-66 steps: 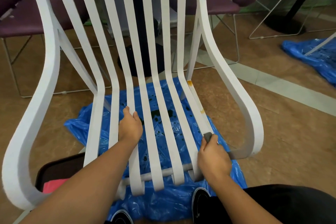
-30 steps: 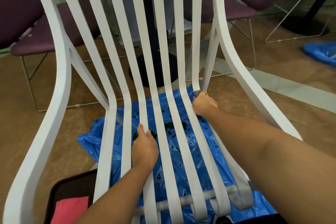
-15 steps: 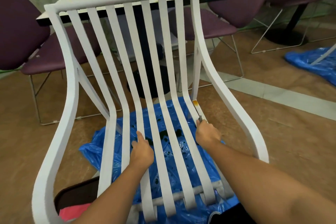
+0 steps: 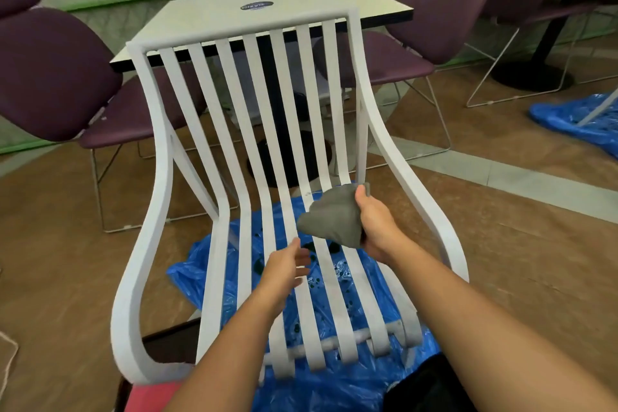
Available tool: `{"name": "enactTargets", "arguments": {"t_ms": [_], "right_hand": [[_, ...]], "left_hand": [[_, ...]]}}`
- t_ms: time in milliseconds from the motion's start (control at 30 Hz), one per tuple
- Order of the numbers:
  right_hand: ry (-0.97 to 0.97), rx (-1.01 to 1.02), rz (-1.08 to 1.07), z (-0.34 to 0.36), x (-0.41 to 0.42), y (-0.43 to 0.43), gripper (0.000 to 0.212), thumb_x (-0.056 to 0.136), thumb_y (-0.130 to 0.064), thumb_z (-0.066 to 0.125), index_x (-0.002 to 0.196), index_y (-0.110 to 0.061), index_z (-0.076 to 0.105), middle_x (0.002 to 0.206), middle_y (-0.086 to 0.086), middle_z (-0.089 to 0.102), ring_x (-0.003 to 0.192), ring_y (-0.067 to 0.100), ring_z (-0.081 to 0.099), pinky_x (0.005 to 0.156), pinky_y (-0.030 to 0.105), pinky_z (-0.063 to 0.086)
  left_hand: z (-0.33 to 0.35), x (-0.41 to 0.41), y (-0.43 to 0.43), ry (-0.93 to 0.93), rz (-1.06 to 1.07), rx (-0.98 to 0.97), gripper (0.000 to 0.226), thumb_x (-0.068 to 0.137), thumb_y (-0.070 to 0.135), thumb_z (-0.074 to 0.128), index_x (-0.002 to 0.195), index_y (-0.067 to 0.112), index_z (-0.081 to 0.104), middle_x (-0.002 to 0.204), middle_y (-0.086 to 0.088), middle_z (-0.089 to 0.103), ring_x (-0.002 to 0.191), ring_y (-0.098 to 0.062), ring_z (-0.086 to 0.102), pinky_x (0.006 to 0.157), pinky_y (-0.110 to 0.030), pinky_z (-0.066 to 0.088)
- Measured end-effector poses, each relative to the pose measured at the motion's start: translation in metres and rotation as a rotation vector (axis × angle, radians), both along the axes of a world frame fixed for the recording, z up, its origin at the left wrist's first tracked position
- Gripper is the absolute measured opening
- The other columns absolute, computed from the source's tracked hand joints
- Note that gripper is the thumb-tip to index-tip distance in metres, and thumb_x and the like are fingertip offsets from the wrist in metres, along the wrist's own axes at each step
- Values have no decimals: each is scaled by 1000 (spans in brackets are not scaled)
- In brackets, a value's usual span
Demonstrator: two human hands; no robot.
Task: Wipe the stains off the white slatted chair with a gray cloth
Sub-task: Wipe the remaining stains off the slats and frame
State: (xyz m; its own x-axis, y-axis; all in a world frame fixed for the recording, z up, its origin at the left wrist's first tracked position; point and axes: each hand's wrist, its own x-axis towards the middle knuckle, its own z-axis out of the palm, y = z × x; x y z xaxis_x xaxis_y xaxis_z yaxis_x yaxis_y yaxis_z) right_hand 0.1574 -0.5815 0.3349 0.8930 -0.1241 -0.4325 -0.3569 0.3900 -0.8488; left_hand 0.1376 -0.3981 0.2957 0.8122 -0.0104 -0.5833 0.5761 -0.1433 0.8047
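Observation:
The white slatted chair (image 4: 311, 104) stands in front of me on a blue plastic sheet (image 4: 327, 281). My right hand (image 4: 374, 224) holds a bunched gray cloth (image 4: 334, 216) in the air above the right seat slats, clear of them. My left hand (image 4: 284, 269) hovers open over the middle seat slats, fingers spread toward the cloth. No stain shows on the visible slats; the cloth covers the right slat near the seat bend.
Dark green spots mark the blue sheet under the seat. A white table (image 4: 267, 7) on a black pedestal stands behind the chair, with purple chairs (image 4: 53, 77) left and right. Another blue sheet (image 4: 578, 117) lies far right. A pink item (image 4: 150, 398) lies bottom left.
My right hand lifted the cloth off the right slat and opened it out. My left hand let go of the slat it gripped. The view pulled back and up.

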Motion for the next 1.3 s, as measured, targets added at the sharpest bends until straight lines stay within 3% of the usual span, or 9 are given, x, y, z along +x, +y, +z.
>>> {"name": "enactTargets", "arguments": {"t_ms": [100,267,467,667,833,1000,1100,1200,1300], "right_hand": [[111,261,136,9,-23,4,49,96,-52,57,122,-12,66,112,15,74,101,29,72,85,43,57],[95,74,246,6,-40,6,40,84,-22,78,120,-9,66,110,15,74,104,30,70,84,44,59],[56,-240,260,7,-43,12,26,101,-27,57,123,-13,63,108,8,73,101,25,70,87,44,59],[-75,-182,204,58,-37,-5,31,105,-32,48,127,-14,59,119,11,70,108,28,69,91,48,57],[-294,-22,-154,124,-40,-80,37,102,-41,47,127,-18,64,118,3,73,105,20,72,83,40,59],[-251,-96,-451,84,-46,-154,29,97,-47,56,115,-26,64,115,-3,73,104,16,71,87,38,56],[19,-243,-373,3,-46,-175,35,96,-53,55,109,-23,68,112,2,73,103,23,68,97,42,51],[271,-486,5,-92,-54,-181,24,91,-39,68,99,-17,72,92,11,73,80,33,71,82,51,58],[322,-587,285,-119,-77,-148,16,92,-12,67,77,-7,65,75,12,58,63,20,56,67,34,50]], "left_hand": [[12,-8,-8,124,207,-451,70,96,67,46,118,4,67,114,-19,73,105,-34,70,99,-45,52],[25,-10,-2,130,220,-772,73,90,63,60,129,1,59,125,-21,69,116,-36,67,100,-49,53],[23,-15,-8,-104,95,-456,37,93,5,68,130,8,62,114,-10,75,108,-28,72,88,-43,61],[24,-7,-16,-225,35,-377,22,102,23,60,123,19,66,111,-8,76,96,-26,75,77,-37,61],[0,5,-12,-302,-141,12,26,104,31,55,127,22,65,108,1,74,94,-20,73,79,-34,62],[-41,16,-10,-405,-435,497,40,102,33,56,140,20,57,135,3,59,119,-16,58,94,-28,51],[-60,20,-9,-442,-577,686,49,101,37,55,146,16,50,144,-3,50,132,-21,47,113,-35,40],[-67,24,-9,-533,-673,837,50,102,39,52,145,14,51,143,-3,51,135,-22,40,116,-35,35],[-71,30,-6,-591,-713,912,45,102,41,49,141,18,55,138,1,56,131,-21,42,111,-36,38]]}}
